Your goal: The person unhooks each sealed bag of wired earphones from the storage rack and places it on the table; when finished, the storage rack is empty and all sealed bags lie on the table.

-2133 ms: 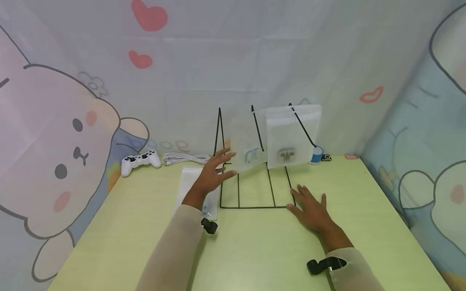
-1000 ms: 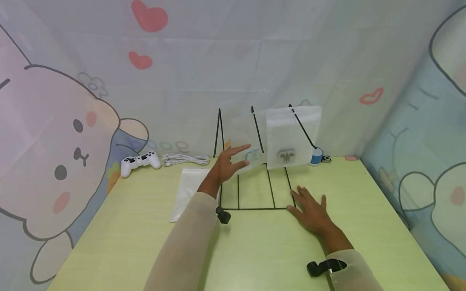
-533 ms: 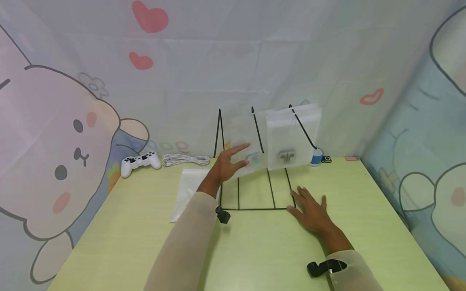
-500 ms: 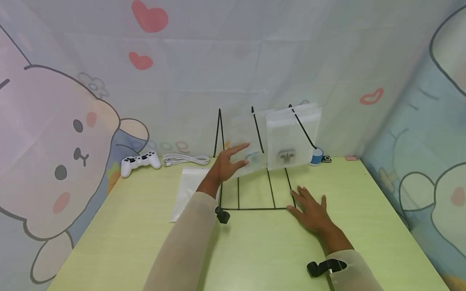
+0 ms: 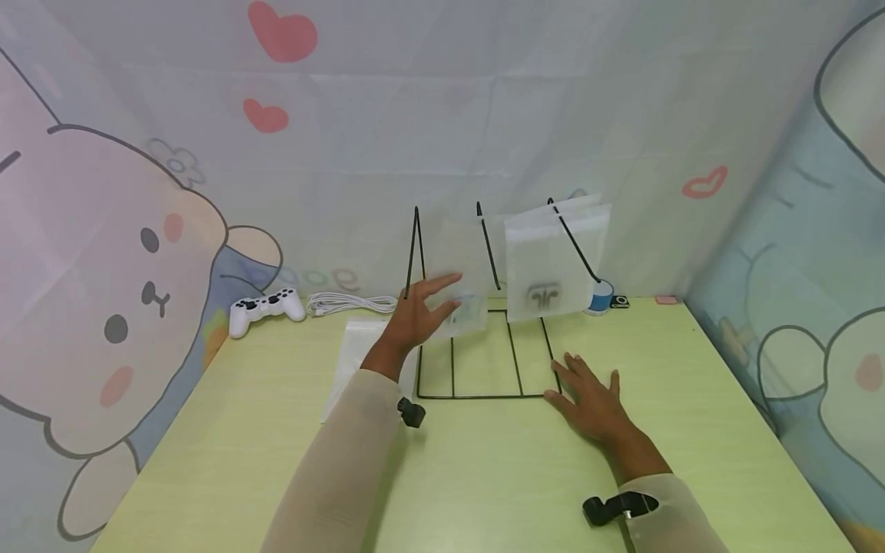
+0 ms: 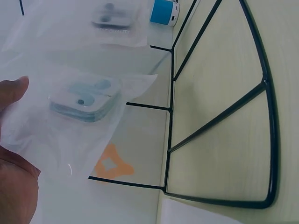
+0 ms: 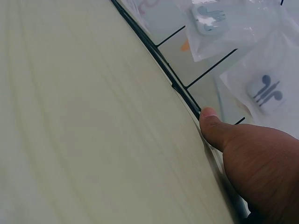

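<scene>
The right-end bag hung on the black rack, and the middle bag seemed hung too; a third bag lay flat on the desk, apparently not yet up. I saw the middle bag just beside the left hand's parted fingers, contact unclear; the right hand, fingers spread, touched the rack's corner.

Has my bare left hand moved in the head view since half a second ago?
Yes: the bare left hand has shifted slightly left, nearer the white game controller with black buttons, which has stayed put.
</scene>
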A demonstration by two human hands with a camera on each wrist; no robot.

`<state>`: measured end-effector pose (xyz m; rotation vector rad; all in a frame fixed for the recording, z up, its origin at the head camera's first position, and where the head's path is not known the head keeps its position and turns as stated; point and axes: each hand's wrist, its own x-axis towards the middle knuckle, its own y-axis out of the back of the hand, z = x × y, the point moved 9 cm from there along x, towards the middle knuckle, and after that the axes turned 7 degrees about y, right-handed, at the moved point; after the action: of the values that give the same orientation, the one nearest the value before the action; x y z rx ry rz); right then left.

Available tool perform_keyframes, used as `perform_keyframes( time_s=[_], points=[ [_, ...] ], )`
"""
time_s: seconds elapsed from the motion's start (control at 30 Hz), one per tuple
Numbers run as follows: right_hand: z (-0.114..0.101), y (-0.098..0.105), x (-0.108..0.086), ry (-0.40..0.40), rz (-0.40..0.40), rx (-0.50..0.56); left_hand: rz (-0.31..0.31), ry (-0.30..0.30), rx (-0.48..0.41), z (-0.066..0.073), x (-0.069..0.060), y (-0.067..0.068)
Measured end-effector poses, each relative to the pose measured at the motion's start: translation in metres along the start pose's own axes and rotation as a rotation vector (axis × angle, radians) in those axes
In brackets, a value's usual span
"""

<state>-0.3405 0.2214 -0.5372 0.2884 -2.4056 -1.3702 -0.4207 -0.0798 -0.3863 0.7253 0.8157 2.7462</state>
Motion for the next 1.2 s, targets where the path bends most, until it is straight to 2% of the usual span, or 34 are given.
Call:
perform_keyframes(
  time_s=[0.23,0.5,0.8,0.93,1.2],
  points=[
    [0.000,0.001,0.000,-0.001,-0.004,-0.003,0.009,0.027,-0.037,0.002,-0.003,0.006],
    [0.000,0.001,0.000,-0.009,-0.006,-0.003,0.015,0.048,-0.040,0.006,-0.009,0.010],
    [0.001,0.000,0.000,-0.016,-0.012,0.004,0.052,0.056,0.058,0.014,-0.017,0.016],
    [0.002,0.001,0.000,-0.014,-0.010,0.003,0.045,0.064,0.079,0.019,-0.020,0.016],
    [0.002,0.001,0.000,-0.008,-0.006,-0.004,0.027,0.039,0.118,0.031,-0.028,0.019]
  ],
)
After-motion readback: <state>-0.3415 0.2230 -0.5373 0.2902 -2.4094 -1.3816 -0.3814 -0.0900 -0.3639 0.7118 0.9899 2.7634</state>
